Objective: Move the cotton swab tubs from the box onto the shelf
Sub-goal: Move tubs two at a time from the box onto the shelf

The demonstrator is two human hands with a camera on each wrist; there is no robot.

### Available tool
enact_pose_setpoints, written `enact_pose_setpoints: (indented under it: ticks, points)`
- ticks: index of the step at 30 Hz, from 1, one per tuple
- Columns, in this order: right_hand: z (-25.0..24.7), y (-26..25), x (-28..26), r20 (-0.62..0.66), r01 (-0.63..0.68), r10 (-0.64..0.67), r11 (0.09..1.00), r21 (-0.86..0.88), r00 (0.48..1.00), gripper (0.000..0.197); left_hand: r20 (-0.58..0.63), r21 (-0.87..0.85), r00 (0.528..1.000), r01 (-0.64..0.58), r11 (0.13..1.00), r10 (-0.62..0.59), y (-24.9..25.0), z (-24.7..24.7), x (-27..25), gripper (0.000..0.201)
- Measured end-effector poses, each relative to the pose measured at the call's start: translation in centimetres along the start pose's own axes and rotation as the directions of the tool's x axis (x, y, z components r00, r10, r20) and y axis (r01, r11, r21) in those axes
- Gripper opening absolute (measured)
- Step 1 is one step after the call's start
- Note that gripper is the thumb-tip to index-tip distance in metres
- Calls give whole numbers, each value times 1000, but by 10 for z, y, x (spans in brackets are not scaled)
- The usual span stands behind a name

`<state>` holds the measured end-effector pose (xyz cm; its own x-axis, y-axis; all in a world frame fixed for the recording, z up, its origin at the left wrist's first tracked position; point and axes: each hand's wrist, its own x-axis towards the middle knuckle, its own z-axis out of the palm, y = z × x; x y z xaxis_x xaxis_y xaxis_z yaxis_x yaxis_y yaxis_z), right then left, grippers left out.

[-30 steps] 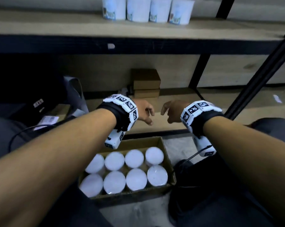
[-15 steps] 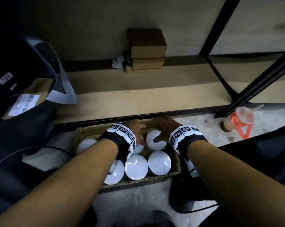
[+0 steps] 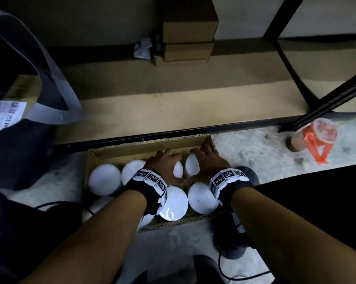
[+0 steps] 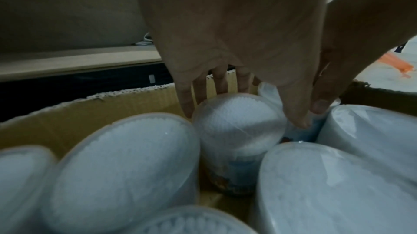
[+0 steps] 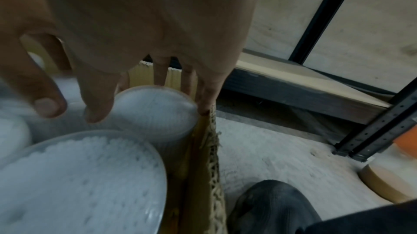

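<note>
An open cardboard box point(image 3: 144, 148) on the floor holds several white-lidded cotton swab tubs in two rows. My left hand point(image 3: 166, 163) reaches into the back row; its fingers point(image 4: 187, 106) go down behind one tub point(image 4: 237, 120) and its thumb point(image 4: 295, 113) presses that tub's right side. My right hand point(image 3: 207, 160) straddles the back-right corner tub point(image 5: 155, 106), fingers between tub and box wall, thumb point(image 5: 97, 107) on its left edge. Both tubs stand in the box. The upper shelf is out of view.
Just beyond the box runs the low shelf board point(image 3: 173, 107) with small stacked cartons point(image 3: 189, 27) at its back. Black rack posts point(image 3: 336, 95) slant at right, beside a lidded drink cup in an orange carrier point(image 3: 320, 136). A dark bag point(image 3: 19, 150) lies left. My shoe point(image 5: 270, 207) is right of the box.
My view dropped from the upper shelf to the box. Both hands came down from above the box into its back row and settled around two neighbouring tubs.
</note>
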<state>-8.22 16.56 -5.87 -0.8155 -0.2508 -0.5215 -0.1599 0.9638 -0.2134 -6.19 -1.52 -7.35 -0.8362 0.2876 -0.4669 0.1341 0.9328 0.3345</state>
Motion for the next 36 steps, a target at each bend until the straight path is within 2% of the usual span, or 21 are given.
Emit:
enact_pose_setpoints:
  ticks: [5, 8, 13, 22, 25, 28, 31, 36]
  points:
    - [1, -7, 0, -12, -19, 18, 997, -76, 1000, 83, -26, 24, 1000, 3, 1000, -2, 1, 5, 2, 81]
    - [3, -7, 1, -24, -19, 17, 996, -89, 1000, 79, -18, 18, 1000, 14, 1000, -13, 3, 5, 3, 77]
    - [3, -5, 2, -27, -23, 21, 996, -83, 999, 84, -16, 0, 1000, 24, 1000, -24, 4, 5, 5, 78]
    - [-18, -13, -8, -70, -8, 1, 996, -89, 998, 85, -50, 24, 998, 26, 999, -24, 16, -22, -4, 82]
    - [-36, -17, -19, -95, -1, -8, 995, -97, 995, 85, -91, 60, 995, 48, 997, -42, 22, -34, -12, 69]
    - [-59, -26, -32, -133, 7, -20, 995, -101, 991, 83, -134, 92, 991, 29, 995, -16, 25, -55, -26, 65]
    - [-81, -37, -44, -149, 16, -30, 995, -94, 988, 85, -181, 102, 983, -1, 995, 19, 29, -85, -41, 68]
    - [-124, -48, -78, -260, 53, -74, 995, -87, 963, 87, -294, 169, 953, -27, 985, 77, 41, -137, -75, 70]
